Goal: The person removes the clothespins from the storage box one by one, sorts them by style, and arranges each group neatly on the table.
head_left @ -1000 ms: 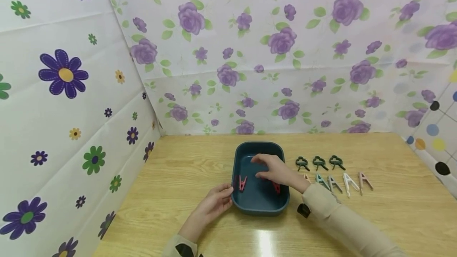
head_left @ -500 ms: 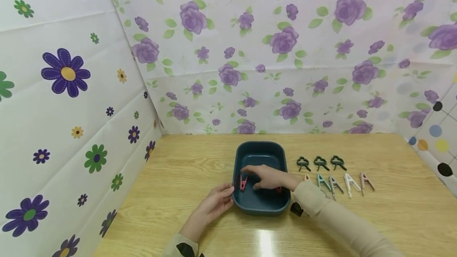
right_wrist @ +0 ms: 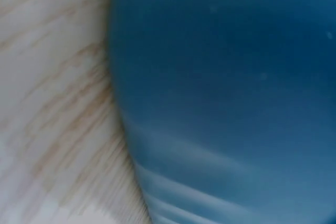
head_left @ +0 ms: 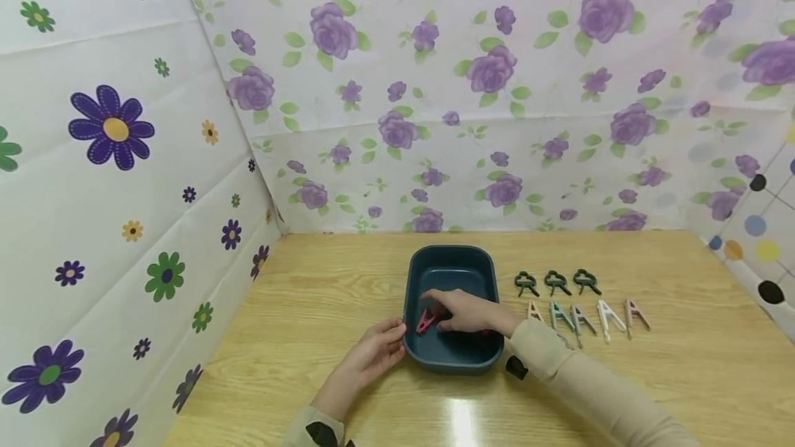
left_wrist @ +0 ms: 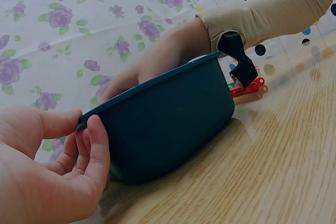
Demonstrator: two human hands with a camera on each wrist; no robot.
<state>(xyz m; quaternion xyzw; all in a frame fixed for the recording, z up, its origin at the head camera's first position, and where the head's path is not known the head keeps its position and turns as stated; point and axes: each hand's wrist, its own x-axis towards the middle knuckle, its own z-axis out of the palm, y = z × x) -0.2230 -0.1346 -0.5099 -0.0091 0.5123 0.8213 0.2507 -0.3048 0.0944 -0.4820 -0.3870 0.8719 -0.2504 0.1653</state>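
My left hand (head_left: 375,349) pinches the left rim of a dark teal plastic bin (head_left: 452,369), thumb at the rim and fingers against the outside. In the left wrist view the bin (left_wrist: 168,124) looks tilted. My right hand (head_left: 466,310) reaches down inside it, fingers bent above a pinkish-red clothespin (head_left: 425,323). That clothespin lies slanted, one end under the hand; whether the fingertips pinch it is hidden. Another red clothespin (head_left: 485,332) shows only a sliver below my right wrist. The right wrist view holds just the blurred bin wall (right_wrist: 220,87).
Right of the bin, several clothespins lie in a row, among them a white one (head_left: 610,319) and a dusty-pink one (head_left: 636,316). Behind them are three dark green clips (head_left: 555,283). A red clothespin (left_wrist: 253,87) rests on the table beyond the bin.
My right hand moved left and toward me inside the bin, to the pinkish-red clothespin. This clothespin has turned from upright to slanted. The left hand stays at the rim.
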